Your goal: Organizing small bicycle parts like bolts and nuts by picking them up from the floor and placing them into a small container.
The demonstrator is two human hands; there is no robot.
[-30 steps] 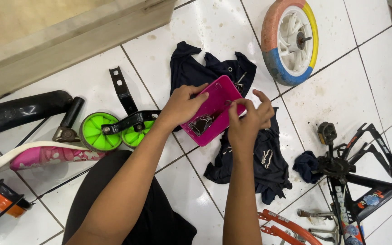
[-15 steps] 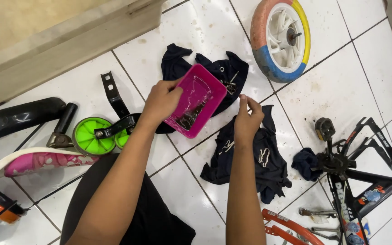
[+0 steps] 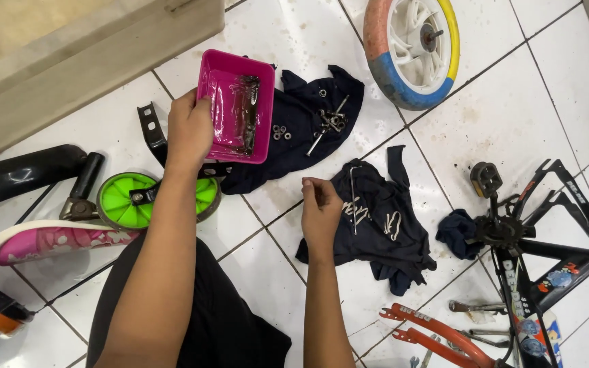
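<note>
We've got the left hand [image 3: 189, 133] gripping the pink tray [image 3: 234, 105] w/ bolts up off the floor, tipped our way, right hand [image 3: 320, 211] closed, fingertips pinched, by the dark cloth [image 3: 376, 225].

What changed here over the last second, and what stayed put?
The right hand let go of the pink tray and dropped to the lower dark cloth, fingers pinched. The left hand kept its hold on the tray and swung it up and left, over the upper cloth. The wheel, green training wheels and frame look unmoved.
</note>
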